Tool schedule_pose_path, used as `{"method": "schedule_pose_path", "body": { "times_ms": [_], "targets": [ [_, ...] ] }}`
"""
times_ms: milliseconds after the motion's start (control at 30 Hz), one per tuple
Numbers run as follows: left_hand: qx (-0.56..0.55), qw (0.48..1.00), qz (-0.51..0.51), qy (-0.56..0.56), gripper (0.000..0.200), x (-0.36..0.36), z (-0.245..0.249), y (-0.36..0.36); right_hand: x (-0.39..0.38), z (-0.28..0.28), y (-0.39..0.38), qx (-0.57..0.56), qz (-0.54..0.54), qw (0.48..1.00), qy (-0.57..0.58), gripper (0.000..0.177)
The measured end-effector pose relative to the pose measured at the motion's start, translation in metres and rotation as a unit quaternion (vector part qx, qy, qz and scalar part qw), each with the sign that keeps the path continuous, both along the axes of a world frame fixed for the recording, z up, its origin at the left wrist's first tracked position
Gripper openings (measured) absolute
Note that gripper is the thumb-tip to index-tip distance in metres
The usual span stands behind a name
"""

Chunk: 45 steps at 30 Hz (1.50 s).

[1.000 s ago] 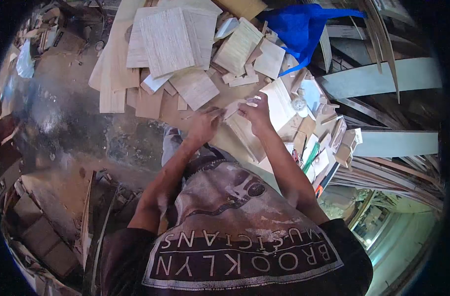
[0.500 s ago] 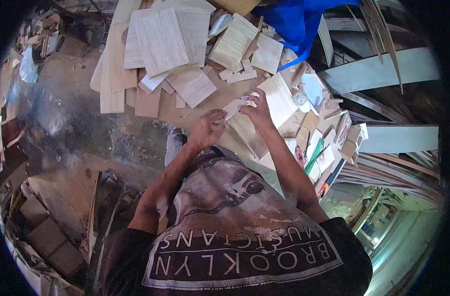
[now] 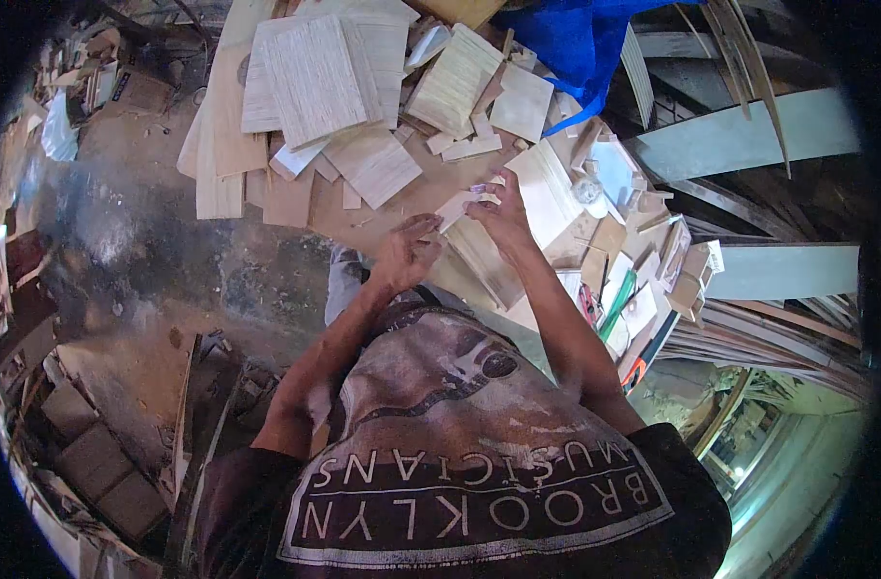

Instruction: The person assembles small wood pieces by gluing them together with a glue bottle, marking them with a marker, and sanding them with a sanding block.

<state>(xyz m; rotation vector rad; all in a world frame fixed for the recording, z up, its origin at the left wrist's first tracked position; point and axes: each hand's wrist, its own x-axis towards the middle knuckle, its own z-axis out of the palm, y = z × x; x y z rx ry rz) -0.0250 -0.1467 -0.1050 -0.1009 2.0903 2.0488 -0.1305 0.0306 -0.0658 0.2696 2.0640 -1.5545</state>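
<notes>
Between my two hands is a small, flat, pale wooden piece (image 3: 453, 210), tilted over the bench. My left hand (image 3: 408, 253) has its fingers closed at the left end of this piece. On the other side, my right hand (image 3: 498, 212) pinches near the right end with thumb and forefinger. Something small and whitish-purple shows at the right fingertips, too small to name. Under and beside my right hand lie a wooden board (image 3: 482, 261) and a wide pale panel (image 3: 547, 198).
Stacked wooden boards (image 3: 315, 82) cover the bench's far left. A blue cloth or bag (image 3: 576, 53) hangs at the far right. Wood offcuts and a green object (image 3: 618, 307) lie to the right. Long planks (image 3: 749, 140) lean beyond, above a cluttered floor.
Both hands keep almost the same place around the small piece. The fingers of my right hand have shifted slightly, and the view has moved a little.
</notes>
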Motion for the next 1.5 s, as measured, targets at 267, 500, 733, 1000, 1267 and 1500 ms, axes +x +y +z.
{"method": "schedule_pose_path", "body": {
  "times_ms": [267,500,733,1000,1267,1500],
  "targets": [
    [-0.042,0.999,0.008,0.003,0.038,-0.001,0.001,0.002,0.000,0.006,0.000,0.020,0.003,1.000,-0.006,0.081],
    [-0.039,0.999,0.011,-0.016,0.039,-0.004,0.005,0.001,0.001,0.006,0.000,0.003,-0.009,1.000,-0.022,0.081],
    [-0.039,0.995,0.036,-0.087,0.040,-0.005,-0.011,-0.002,-0.007,-0.007,-0.002,-0.018,0.004,1.000,-0.005,0.080],
    [-0.025,0.995,0.023,-0.089,0.039,-0.015,-0.015,-0.013,-0.015,0.000,-0.015,-0.005,-0.015,1.000,-0.026,0.083],
    [-0.012,0.996,-0.014,-0.086,0.037,-0.023,-0.010,-0.018,-0.016,-0.001,-0.012,-0.031,-0.020,0.999,-0.020,0.088],
    [0.195,0.954,-0.009,-0.226,0.043,-0.048,0.017,-0.037,-0.026,0.032,-0.033,-0.012,0.081,0.996,0.037,0.086]
  ]
}}
